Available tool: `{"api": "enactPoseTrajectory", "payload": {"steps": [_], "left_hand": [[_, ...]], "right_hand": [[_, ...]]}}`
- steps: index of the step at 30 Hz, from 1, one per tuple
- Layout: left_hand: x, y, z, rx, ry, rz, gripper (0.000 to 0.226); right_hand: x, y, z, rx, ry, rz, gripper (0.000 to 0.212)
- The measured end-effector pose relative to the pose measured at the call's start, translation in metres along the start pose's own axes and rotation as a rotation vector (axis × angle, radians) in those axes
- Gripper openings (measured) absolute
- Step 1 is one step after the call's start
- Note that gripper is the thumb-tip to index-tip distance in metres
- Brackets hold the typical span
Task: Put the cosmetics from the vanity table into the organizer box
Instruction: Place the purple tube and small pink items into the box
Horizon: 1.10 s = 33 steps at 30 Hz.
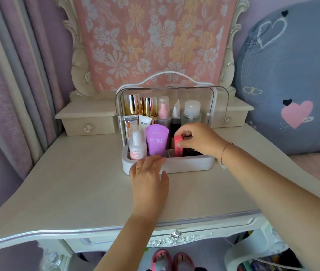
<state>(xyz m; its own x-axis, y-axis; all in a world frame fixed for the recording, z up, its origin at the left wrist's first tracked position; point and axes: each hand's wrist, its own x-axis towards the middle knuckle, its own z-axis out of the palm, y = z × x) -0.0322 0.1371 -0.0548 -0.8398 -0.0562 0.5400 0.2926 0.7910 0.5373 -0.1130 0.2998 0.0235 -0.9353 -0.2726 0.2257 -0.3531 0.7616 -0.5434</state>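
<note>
Near the back edge of the table, at its middle, the box stands with its clear lid raised. The right hand reaches over the box's right half. Its fingers and thumb pinch the top of one pink carton, which stands upright in a front compartment just right of the middle, its foot below the rim. A black item stands beside it under the hand; I cannot tell what it is.

The left hand lies palm down with its fingers straight and loose, the tips on the box's front rim, holding nothing. One ring sits on a finger. Just beyond those tips stand one purple tube and, left of it, one pump bottle.

Behind these are two small tubes, one brown and one white. The back row holds two gold bottles, one pink spray bottle, one tall white tube and one capped clear bottle.
</note>
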Motion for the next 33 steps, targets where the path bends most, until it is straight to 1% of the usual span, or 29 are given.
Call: {"api": "enactPoseTrajectory", "payload": {"steps": [4, 7, 12, 14, 16, 18, 20, 23, 25, 27, 29, 30, 33], "left_hand": [[0.0, 0.0, 0.0, -0.008, 0.004, -0.002, 0.039], [0.0, 0.0, 0.0, -0.007, -0.002, -0.001, 0.039], [0.001, 0.0, 0.0, -0.005, -0.001, -0.003, 0.039], [0.0, 0.0, 0.0, -0.007, 0.0, 0.002, 0.038], [0.0, 0.0, 0.0, -0.007, 0.007, 0.005, 0.038], [0.0, -0.001, 0.001, -0.011, 0.017, 0.006, 0.038], [0.0, -0.001, 0.001, -0.015, 0.029, 0.01, 0.038], [0.001, -0.001, 0.002, -0.007, 0.036, 0.016, 0.037], [0.001, -0.001, 0.002, -0.003, 0.04, 0.019, 0.036], [0.001, -0.001, 0.002, 0.001, 0.038, 0.016, 0.036], [0.001, 0.0, 0.002, 0.006, 0.036, 0.02, 0.036], [0.0, 0.0, 0.002, 0.007, 0.036, 0.024, 0.037], [0.0, 0.0, 0.002, 0.008, 0.037, 0.024, 0.038]], "right_hand": [[-0.001, -0.001, 0.005, -0.198, 0.013, -0.031, 0.021], [-0.002, -0.001, 0.005, -0.272, 0.065, -0.021, 0.02], [-0.007, 0.001, 0.004, -0.202, 0.031, -0.006, 0.029], [-0.011, 0.001, 0.0, -0.116, 0.059, 0.002, 0.033], [-0.021, 0.005, -0.007, 0.028, 0.151, 0.024, 0.027], [-0.037, 0.017, -0.016, 0.124, 0.254, 0.04, 0.014], [-0.054, 0.037, -0.024, 0.146, 0.308, 0.098, 0.01], [-0.071, 0.069, -0.03, 0.094, 0.349, 0.239, 0.006], [-0.069, 0.083, -0.028, 0.041, 0.299, 0.347, 0.01], [-0.059, 0.091, -0.023, -0.019, 0.161, 0.431, 0.018], [-0.047, 0.09, -0.018, -0.074, 0.007, 0.456, 0.022], [-0.04, 0.088, -0.015, -0.109, -0.037, 0.467, 0.024], [-0.026, 0.084, -0.01, -0.225, -0.068, 0.537, 0.024]]}}
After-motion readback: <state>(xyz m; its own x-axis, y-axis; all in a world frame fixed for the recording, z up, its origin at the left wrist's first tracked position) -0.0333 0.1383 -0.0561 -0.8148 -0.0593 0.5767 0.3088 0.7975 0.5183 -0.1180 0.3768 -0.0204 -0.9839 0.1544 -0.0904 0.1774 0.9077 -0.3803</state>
